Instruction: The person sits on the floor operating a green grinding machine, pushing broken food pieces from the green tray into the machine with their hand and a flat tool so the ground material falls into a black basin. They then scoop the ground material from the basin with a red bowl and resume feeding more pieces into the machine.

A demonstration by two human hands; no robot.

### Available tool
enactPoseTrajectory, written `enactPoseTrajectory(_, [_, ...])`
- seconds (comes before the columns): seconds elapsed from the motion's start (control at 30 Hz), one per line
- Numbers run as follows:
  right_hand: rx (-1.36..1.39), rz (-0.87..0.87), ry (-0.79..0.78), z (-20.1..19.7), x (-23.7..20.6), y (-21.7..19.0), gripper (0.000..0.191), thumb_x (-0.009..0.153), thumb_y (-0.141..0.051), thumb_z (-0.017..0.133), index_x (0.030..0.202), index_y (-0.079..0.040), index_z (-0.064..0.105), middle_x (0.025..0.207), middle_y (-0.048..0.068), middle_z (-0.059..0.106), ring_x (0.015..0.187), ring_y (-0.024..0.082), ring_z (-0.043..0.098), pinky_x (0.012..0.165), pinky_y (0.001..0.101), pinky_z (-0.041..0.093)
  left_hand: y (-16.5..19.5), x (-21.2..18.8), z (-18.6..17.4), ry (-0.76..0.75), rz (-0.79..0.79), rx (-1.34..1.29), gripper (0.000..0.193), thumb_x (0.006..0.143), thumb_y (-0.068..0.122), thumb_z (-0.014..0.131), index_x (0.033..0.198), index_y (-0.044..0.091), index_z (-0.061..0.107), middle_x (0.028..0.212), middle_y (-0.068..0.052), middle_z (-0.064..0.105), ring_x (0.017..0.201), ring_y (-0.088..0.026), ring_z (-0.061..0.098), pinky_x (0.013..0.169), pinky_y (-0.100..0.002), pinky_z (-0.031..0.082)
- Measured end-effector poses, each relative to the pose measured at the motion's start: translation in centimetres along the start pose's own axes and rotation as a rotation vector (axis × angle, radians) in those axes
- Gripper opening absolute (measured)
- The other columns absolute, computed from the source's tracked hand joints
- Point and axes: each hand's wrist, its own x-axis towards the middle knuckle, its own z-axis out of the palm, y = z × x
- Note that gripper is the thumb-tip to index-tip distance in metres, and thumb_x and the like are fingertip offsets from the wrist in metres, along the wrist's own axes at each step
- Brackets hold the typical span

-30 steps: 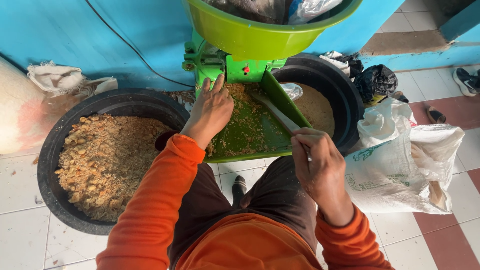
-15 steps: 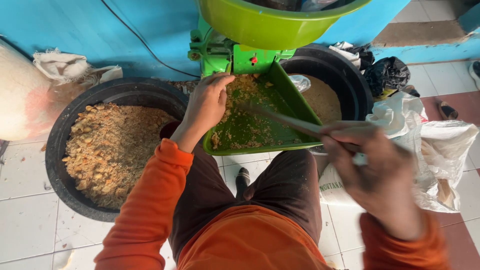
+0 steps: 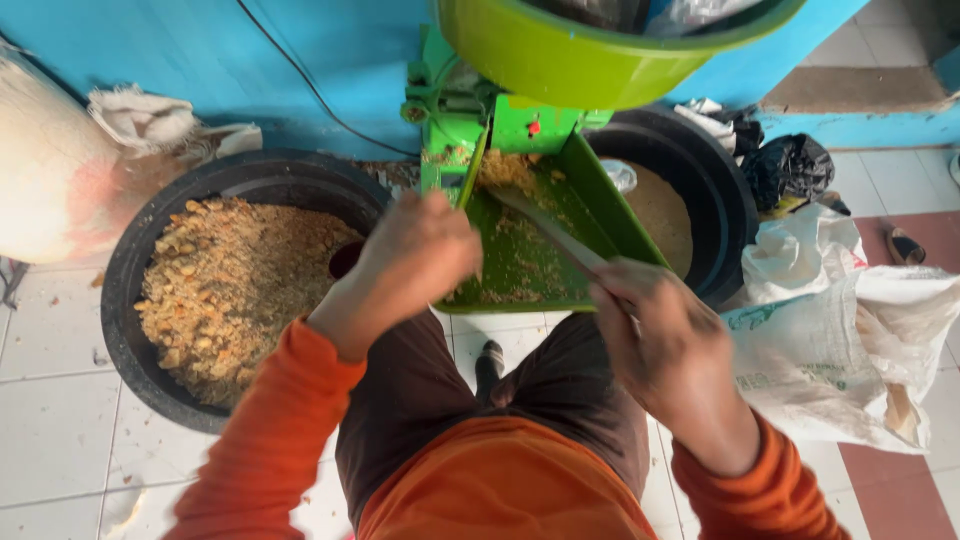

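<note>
The right hand (image 3: 670, 350), gripping a stick (image 3: 550, 228), is now scraping up the green chute (image 3: 600, 200), while the blurred left hand (image 3: 415, 262), grip unclear, is pulling back.

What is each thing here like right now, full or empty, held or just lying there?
left tub: partly full of coarse brown crumbs.
right tub: holds finer tan meal.
green chute: smeared with crumbs.
green bowl: on top of the machine, contents unclear.
flat stick: held, tip resting on the chute.
right hand: closed around the stick.
left hand: blurred, at the chute's edge.
white sack: crumpled on the floor.
</note>
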Motion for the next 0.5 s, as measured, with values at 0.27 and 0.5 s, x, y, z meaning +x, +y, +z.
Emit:
enactPoseTrajectory(0.27, [0.037, 0.054, 0.07, 3.4, -0.4, 1.2, 0.021, 0.093, 0.006, 0.075, 0.101, 0.002, 0.056, 0.108, 0.016, 0.072, 0.094, 0.029, 0.074, 0.079, 0.0336, 0.061, -0.4, 3.3, 2.3, -0.592, 0.256, 0.261, 0.023, 0.085, 0.018, 0.071, 0.062, 0.017, 0.07, 0.062, 0.002, 0.066, 0.09, -0.018, 0.058, 0.099, -0.045, 0.041])
enactPoseTrajectory(0.5, [0.049, 0.078, 0.05, 4.2, -1.9, 3.5, 0.02, 0.093, 0.004, 0.075, 0.1, 0.001, 0.056, 0.112, 0.015, 0.073, 0.093, 0.027, 0.074, 0.076, 0.0326, 0.061, -2.1, 5.2, 7.9, -0.407, 0.218, 0.333, 0.013, 0.078, 0.019, 0.072, 0.066, 0.016, 0.071, 0.069, -0.001, 0.067, 0.09, -0.021, 0.063, 0.094, -0.045, 0.044])
